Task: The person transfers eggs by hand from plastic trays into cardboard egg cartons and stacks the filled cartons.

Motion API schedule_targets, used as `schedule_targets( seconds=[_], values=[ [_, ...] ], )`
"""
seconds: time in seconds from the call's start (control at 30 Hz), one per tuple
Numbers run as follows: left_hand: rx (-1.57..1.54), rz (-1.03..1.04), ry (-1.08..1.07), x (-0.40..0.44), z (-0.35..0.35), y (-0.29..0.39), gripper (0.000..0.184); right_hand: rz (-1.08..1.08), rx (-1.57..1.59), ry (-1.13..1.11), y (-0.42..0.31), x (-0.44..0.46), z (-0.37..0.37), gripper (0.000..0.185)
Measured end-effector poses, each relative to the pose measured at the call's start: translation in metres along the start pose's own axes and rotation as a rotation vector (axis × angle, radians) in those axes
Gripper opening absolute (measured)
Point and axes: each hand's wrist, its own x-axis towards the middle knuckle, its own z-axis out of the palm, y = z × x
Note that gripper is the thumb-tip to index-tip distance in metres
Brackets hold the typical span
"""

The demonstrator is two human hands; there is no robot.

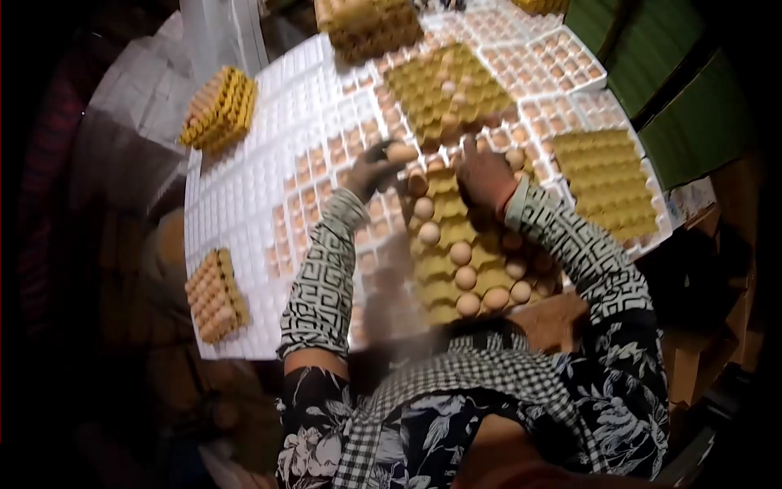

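My left hand [373, 173] has its fingers closed around a brown egg [401, 152] at the upper left of a yellowish egg tray [436, 265]. More brown eggs [462, 253] sit in that tray, mostly along its left side, front edge and right side. Over the tray's upper right part is my right hand [486, 177], its fingers curled downward beside several eggs. Its fingertips are blurred and partly hidden, so what they hold cannot be made out. Patterned sleeves cover both forearms.
White plastic egg trays [244, 183] cover the table, many holding eggs. Yellowish trays lie at the right [607, 187] and beyond my hands [444, 90]. Stacked egg trays stand at the back [371, 33] and left [220, 110]; another egg-filled tray [216, 297] lies front left.
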Motion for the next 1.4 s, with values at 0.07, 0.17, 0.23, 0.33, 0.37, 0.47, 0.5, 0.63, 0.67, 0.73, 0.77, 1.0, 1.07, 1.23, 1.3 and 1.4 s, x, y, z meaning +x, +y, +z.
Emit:
schedule_targets(
  seconds=[0.07, 0.17, 0.23, 0.33, 0.37, 0.47, 0.5, 0.63, 0.67, 0.73, 0.77, 1.0, 1.07, 1.23, 1.3, 1.4],
  values=[
    [-0.315, -0.005, -0.060, -0.023, -0.016, 0.004, 0.048, -0.119, -0.262, -0.036, -0.006, 0.003, -0.025, 0.028],
    [0.061, 0.111, -0.044, -0.006, -0.015, -0.007, 0.053, 0.059, 0.263, 0.017, 0.000, -0.009, -0.070, 0.042],
    [1.109, 0.230, -0.150, 0.014, -0.006, -0.011, 0.060, 0.064, 0.938, 0.086, 0.014, -0.023, -0.068, 0.053],
    [1.651, 0.102, -0.189, 0.023, 0.043, 0.009, 0.052, 0.318, 1.729, -0.076, -0.004, -0.060, -0.115, 0.042],
    [1.633, 0.232, -0.130, 0.021, 0.045, 0.001, 0.050, 0.354, 1.853, -0.026, -0.009, -0.072, -0.105, 0.041],
    [1.118, 0.293, 0.168, -0.021, 0.023, -0.025, 0.046, 0.448, 2.072, 0.109, -0.053, -0.104, -0.095, 0.057],
    [0.897, 0.387, 0.335, -0.052, 0.011, -0.036, 0.047, 0.477, 2.068, 0.116, -0.079, -0.113, -0.095, 0.067],
    [0.470, 0.297, 0.639, -0.202, -0.082, -0.137, 0.057, 0.542, 1.789, -0.195, -0.183, -0.135, -0.086, 0.074],
    [0.546, 0.199, 0.753, -0.244, -0.114, -0.161, 0.056, 0.476, 1.732, -0.257, -0.218, -0.125, -0.080, 0.069],
    [0.691, -0.120, 0.906, -0.311, -0.168, -0.178, 0.054, 0.384, 1.302, -0.430, -0.264, -0.103, -0.033, 0.061],
    [0.722, -0.181, 0.989, -0.333, -0.188, -0.180, 0.052, 0.211, 1.209, -0.383, -0.290, -0.095, -0.006, 0.057],
    [0.805, -0.189, 0.824, -0.335, -0.269, -0.233, 0.057, -0.109, 0.823, -0.284, -0.450, -0.016, 0.051, 0.051],
    [0.795, -0.229, 0.738, -0.333, -0.273, -0.232, 0.062, -0.134, 0.771, -0.241, -0.467, -0.004, 0.065, 0.053],
    [0.302, -0.010, 0.808, -0.372, -0.300, -0.240, 0.059, -0.187, 0.609, -0.117, -0.493, -0.008, 0.088, 0.047],
    [-0.234, -0.111, 0.953, -0.395, -0.311, -0.247, 0.047, -0.192, 0.574, -0.220, -0.512, -0.014, 0.097, 0.042],
    [0.015, 0.055, 1.181, -0.391, -0.294, -0.245, 0.036, -0.261, 0.390, -0.173, -0.532, -0.021, 0.143, 0.036]
  ],
)
